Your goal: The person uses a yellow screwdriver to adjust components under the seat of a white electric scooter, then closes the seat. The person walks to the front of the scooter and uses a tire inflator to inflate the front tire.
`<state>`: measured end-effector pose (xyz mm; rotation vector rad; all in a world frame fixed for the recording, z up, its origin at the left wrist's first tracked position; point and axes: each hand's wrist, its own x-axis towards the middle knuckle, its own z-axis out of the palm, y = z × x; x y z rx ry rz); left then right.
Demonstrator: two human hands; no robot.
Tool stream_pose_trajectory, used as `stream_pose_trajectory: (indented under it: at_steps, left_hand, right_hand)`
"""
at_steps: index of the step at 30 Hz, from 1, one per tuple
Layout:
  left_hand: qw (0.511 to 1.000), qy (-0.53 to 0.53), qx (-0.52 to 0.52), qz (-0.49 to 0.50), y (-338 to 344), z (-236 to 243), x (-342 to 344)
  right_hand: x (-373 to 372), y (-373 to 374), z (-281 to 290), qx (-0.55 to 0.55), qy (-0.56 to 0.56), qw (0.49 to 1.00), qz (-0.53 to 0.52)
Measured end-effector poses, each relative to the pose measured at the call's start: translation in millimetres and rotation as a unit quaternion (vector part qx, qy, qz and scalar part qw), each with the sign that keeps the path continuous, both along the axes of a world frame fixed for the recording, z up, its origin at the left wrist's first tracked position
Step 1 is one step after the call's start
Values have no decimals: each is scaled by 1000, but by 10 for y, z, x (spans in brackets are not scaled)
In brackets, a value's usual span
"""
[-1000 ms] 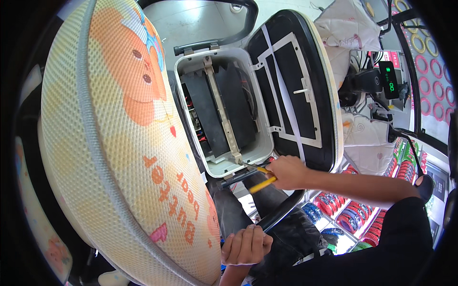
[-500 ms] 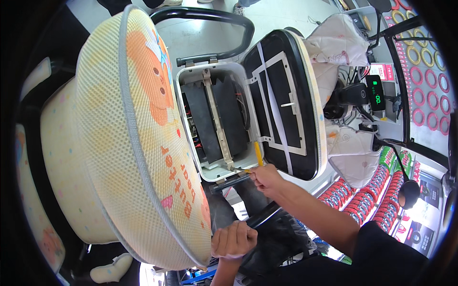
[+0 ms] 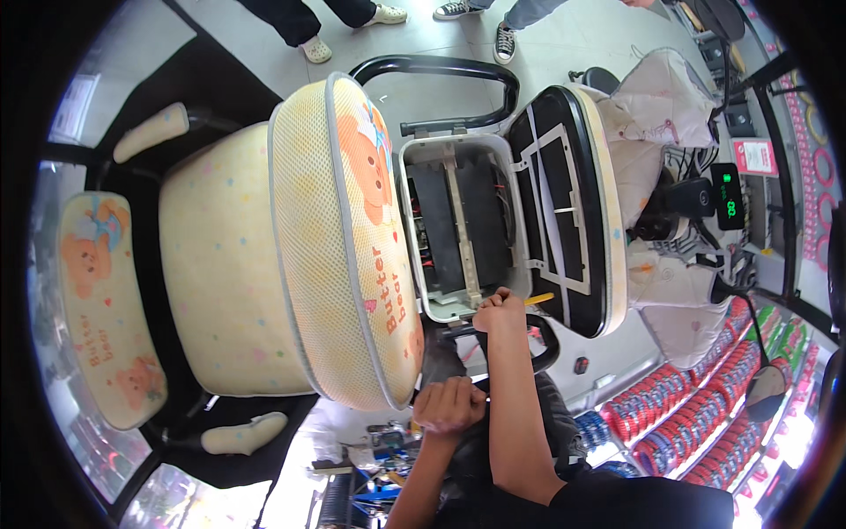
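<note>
My right hand (image 3: 499, 310) is closed around a yellow-handled hand tool (image 3: 538, 299) at the near rim of an open compartment (image 3: 411, 220). The tool's working end is hidden behind my fingers. Inside the compartment lie dark grey blocks (image 3: 486, 212), with a pale strip (image 3: 462, 225) running across them toward my right hand. My left hand (image 3: 449, 406) is closed on a black tubular rail (image 3: 548, 357) beside the lower edge of the padded yellow seat back (image 3: 308, 238). Hinged open to the right is a black-undersided seat lid (image 3: 592, 256).
A matching black rail (image 3: 509, 88) loops out on the far side. Handlebars with white quilted covers (image 3: 661, 97) and a green-lit display (image 3: 726, 196) stand at the right. Two people's shoes (image 3: 504, 42) show on the floor beyond. Red-and-silver stacked goods (image 3: 696, 414) fill the lower right.
The view has shifted, so the vehicle appears smaller and farther right, with more floor and shoes showing. My right forearm stands more upright. The tool's end near the pale strip is now covered by my hand.
</note>
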<state>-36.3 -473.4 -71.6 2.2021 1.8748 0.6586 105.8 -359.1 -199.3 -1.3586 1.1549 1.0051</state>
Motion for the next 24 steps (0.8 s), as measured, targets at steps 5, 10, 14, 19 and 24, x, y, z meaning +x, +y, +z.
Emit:
stream_pose_trajectory:
  at_steps: [5,10,14,19,24]
  left_hand:
    - [1000,14,0,-16,40,56,-28]
    - [995,-98,-5,-27,108,181,3]
    - [945,-263,-32,-189,-11,564,139]
    - [923,-346,83,-146,73,1008,544]
    - [909,-249,-112,-313,569,1628,642]
  right_hand:
    - [-395,9,607,-41,27,993,109]
    - [-342,-8,1906,93,-13,950,298]
    - [198,-180,2668,160,-51,887,431]
    - [930,-403,3668,129,-115,675,717]
    - [1253,-369,4398,274,27,528,803]
